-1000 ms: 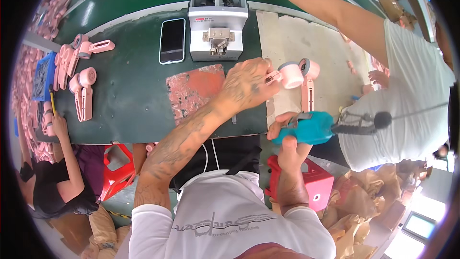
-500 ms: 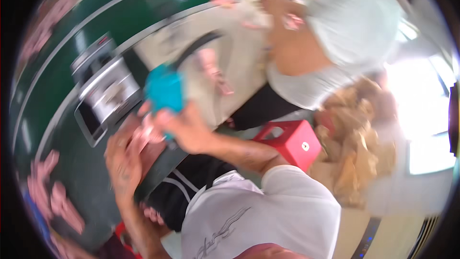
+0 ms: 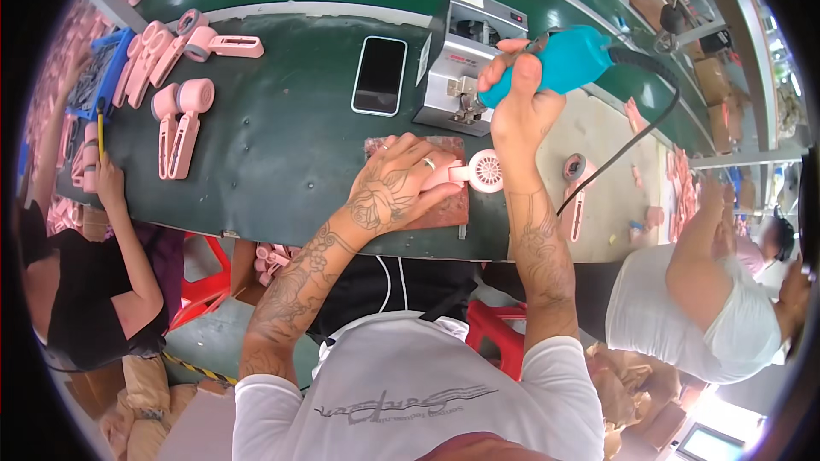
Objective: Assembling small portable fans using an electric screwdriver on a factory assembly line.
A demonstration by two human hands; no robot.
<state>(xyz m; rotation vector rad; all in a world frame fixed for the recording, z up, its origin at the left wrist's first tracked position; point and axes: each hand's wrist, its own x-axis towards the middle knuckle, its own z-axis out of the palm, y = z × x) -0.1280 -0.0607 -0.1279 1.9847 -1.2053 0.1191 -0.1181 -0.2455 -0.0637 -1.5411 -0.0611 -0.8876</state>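
Note:
My left hand (image 3: 391,181) is closed around the handle of a pink handheld fan (image 3: 442,176), pressing it onto a reddish board (image 3: 395,220) on the green table. The fan's round grille head points right, toward my right forearm. My right hand (image 3: 523,101) grips a teal electric screwdriver (image 3: 559,64) with a black cord running off to the right. The screwdriver's tip is down at the front of a silver screw feeder (image 3: 451,55); whether it touches a screw I cannot make out.
A phone (image 3: 379,75) lies left of the feeder. Several pink fans (image 3: 182,124) lie at the left, near a blue crate (image 3: 101,75). Another fan (image 3: 576,196) rests on the pale surface at right. Co-workers sit on both sides; a red stool (image 3: 497,324) stands below the table.
My view has swung from the right to face the table. The screwdriver has moved off the fan to the screw feeder. My left hand still holds the fan on the board.

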